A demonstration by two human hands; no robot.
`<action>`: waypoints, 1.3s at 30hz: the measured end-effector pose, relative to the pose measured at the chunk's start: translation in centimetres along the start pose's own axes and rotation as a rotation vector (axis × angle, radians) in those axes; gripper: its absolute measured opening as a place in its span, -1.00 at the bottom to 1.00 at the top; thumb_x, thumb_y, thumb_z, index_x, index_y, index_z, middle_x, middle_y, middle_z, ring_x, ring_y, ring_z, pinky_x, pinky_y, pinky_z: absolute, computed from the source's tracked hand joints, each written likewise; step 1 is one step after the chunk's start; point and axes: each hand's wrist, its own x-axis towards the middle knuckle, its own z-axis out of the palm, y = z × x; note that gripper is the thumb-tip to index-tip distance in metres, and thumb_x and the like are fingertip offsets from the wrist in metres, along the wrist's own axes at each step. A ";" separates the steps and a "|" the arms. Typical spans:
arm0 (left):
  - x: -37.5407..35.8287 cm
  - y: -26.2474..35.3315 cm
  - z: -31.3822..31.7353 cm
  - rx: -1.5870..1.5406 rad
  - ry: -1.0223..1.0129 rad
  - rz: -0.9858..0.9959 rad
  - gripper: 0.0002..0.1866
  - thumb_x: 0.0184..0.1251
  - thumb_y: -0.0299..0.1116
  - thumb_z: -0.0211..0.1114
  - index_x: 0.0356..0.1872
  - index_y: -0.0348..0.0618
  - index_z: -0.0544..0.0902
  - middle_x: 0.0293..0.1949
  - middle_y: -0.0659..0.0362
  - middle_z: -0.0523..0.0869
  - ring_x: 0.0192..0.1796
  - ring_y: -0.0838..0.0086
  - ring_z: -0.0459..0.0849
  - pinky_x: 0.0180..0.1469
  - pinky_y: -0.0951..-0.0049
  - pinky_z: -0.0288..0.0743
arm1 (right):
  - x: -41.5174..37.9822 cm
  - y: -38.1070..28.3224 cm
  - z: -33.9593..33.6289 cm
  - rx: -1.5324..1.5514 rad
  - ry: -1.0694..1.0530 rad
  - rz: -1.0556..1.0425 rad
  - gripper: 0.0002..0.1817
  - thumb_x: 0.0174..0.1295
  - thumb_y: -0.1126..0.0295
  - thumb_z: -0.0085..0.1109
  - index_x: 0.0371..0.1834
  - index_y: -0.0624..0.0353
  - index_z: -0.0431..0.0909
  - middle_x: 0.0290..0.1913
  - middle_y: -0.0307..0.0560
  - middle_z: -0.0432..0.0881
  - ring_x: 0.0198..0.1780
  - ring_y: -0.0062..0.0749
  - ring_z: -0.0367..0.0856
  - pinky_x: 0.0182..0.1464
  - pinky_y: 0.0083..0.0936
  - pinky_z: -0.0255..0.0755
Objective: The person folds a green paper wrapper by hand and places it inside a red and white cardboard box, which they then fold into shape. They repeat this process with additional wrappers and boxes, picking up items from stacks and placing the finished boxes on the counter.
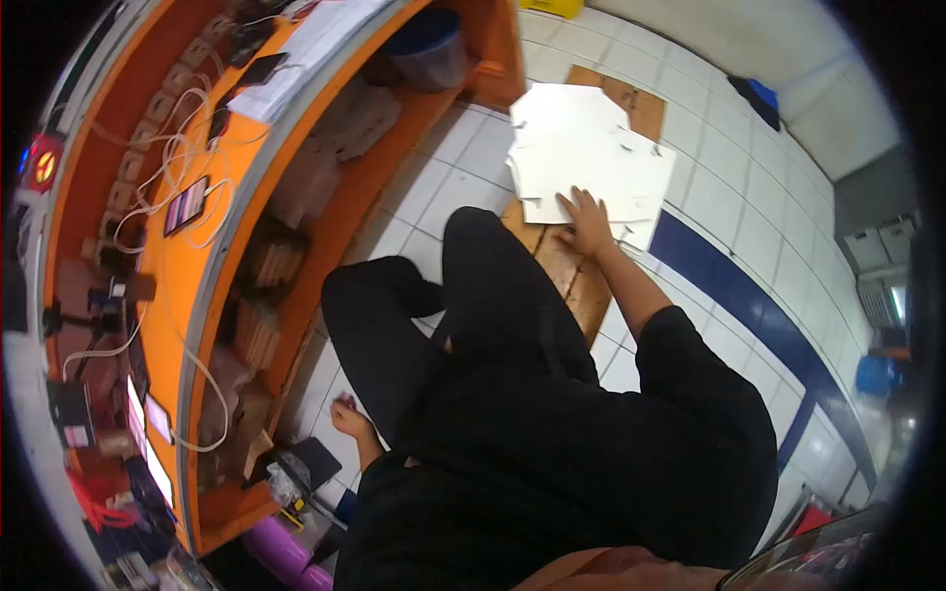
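Note:
I sit on the tiled floor in black clothes with my legs (pixel 473 295) folded in front of me. My right hand (pixel 587 223) reaches forward and lies flat, fingers apart, on the near edge of a stack of white cardboard sheets (pixel 581 148). The sheets rest on a wooden board (pixel 567 266) on the floor. The hand grips nothing. My left hand is hidden from view. A bare foot (pixel 350 419) shows by my left side, near the orange shelf.
A curved orange counter (pixel 187 266) runs along the left, with phones, white cables and small boxes on top and brown boxes on its lower shelves. A dark blue bucket (pixel 429 44) stands at its far end. A blue stripe (pixel 749 305) crosses the white tiles.

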 end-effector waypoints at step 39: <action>-6.7 21.3 12.2 -0.410 -1.478 -0.362 -0.63 0.40 -0.13 0.13 -0.11 -0.31 0.58 -0.18 0.25 0.58 -0.14 0.61 0.47 -0.18 0.56 0.40 | 0.3 -30.7 -20.0 0.902 0.116 -1.317 -0.59 -0.14 0.12 0.36 -0.53 0.09 0.31 -0.48 -0.12 0.31 -0.44 -0.23 0.29 -0.20 -0.30 0.20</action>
